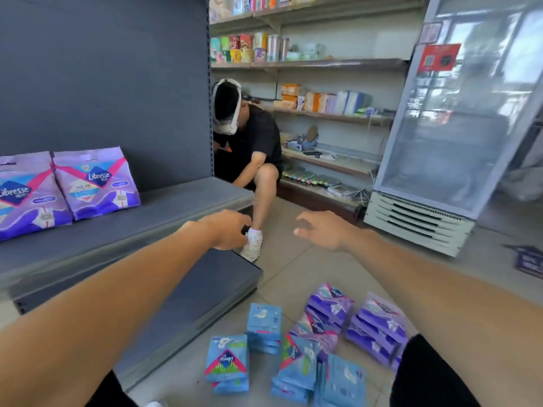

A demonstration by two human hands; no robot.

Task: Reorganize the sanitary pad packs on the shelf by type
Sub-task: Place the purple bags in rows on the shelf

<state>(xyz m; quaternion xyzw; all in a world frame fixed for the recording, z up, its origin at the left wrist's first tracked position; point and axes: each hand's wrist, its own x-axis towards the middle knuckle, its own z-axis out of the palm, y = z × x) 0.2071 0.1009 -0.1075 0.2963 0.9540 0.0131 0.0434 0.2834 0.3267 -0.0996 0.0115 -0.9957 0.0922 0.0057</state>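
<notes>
Two purple Libresse pad packs point(97, 183) stand upright at the left of the grey shelf point(176, 207). On the floor at the bottom lie several blue pad packs point(226, 359) and, to their right, stacks of purple pad packs point(376, 333). My left hand point(229, 230) reaches forward over the shelf's right end, fingers loosely curled, holding nothing. My right hand point(323, 230) hovers beside it over the floor, fingers spread and empty. Both hands are well above the floor packs.
A lower grey shelf point(205, 292) juts out below the upper one. Another person point(252, 160) in black crouches just beyond the shelf end, one white shoe near my left hand. A glass-door fridge point(452, 136) stands at the right. Stocked wall shelves point(323, 113) line the back.
</notes>
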